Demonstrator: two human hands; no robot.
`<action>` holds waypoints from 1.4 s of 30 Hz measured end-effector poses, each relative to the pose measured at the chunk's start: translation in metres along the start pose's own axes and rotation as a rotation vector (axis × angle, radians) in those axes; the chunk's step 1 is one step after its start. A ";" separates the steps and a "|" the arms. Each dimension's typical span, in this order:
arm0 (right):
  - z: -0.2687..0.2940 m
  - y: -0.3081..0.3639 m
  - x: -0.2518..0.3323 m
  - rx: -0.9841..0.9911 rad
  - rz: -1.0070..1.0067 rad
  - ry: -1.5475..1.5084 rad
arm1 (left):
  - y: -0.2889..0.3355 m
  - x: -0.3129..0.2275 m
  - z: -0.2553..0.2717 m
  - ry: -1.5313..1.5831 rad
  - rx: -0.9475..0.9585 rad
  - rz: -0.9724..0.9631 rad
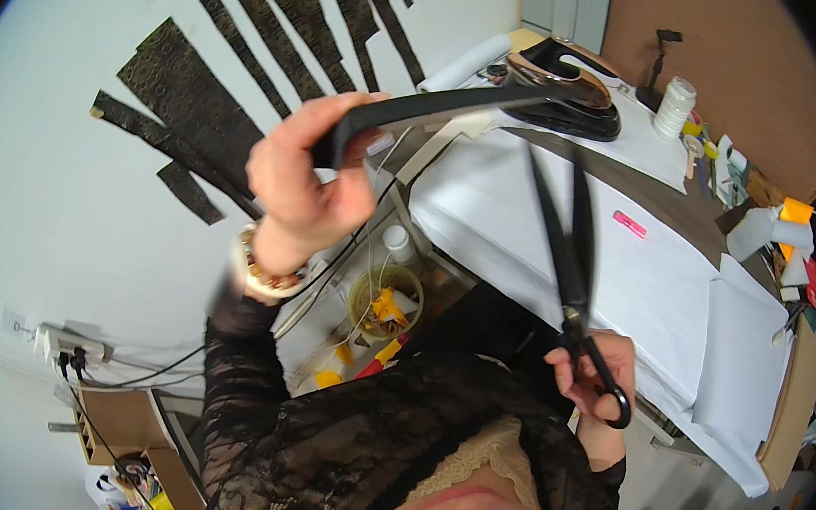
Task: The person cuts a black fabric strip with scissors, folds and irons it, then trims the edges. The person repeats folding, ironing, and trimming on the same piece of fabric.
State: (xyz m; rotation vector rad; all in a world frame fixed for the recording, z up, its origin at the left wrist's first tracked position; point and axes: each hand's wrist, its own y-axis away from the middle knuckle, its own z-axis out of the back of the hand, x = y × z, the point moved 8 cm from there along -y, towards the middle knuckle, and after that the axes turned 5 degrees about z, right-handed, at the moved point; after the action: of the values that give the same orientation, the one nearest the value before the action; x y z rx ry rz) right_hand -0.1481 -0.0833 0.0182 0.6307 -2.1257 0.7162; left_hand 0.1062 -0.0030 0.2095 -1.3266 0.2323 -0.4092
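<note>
My left hand [298,174] is raised on the left, its fingers closed round one end of a black strip [425,108]. The strip bends at my fingers and reaches right, toward the iron; its material is unclear. My right hand [604,373] grips the handles of large black scissors [579,259]. Their blades point up and away from me, spread apart and slightly blurred, with nothing between the tips. Scissors and strip are apart. Beyond the blades, a small pink object [630,224] lies on the white-covered table [660,294].
Black patterned pieces [195,90] hang on the white wall at left. An iron [566,107], a white bottle [675,109] and small tools stand along the table's far side. Below my left arm are a bin [360,295] and cables. A socket strip [70,348] is on the wall.
</note>
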 end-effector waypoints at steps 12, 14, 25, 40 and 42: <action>-0.011 0.013 -0.009 0.012 -0.172 -0.028 | 0.024 0.008 -0.113 0.184 -0.159 0.015; -0.010 0.011 -0.009 0.017 -0.123 -0.027 | 0.024 0.006 -0.121 0.175 -0.150 0.035; -0.010 0.009 -0.013 -0.009 -0.112 -0.049 | 0.026 0.000 -0.131 0.145 -0.182 -0.001; -0.028 0.012 -0.015 -0.046 -0.219 -0.013 | 0.035 0.007 -0.128 0.072 -0.217 -0.106; -0.032 0.012 -0.010 -0.041 -0.238 -0.007 | 0.034 0.007 -0.127 0.052 -0.202 -0.113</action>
State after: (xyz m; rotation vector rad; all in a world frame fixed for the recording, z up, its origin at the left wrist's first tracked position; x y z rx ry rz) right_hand -0.1328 -0.0511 0.0238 0.8479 -2.0229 0.5379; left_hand 0.0676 -0.1126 0.1473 -1.5332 0.2476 -0.5262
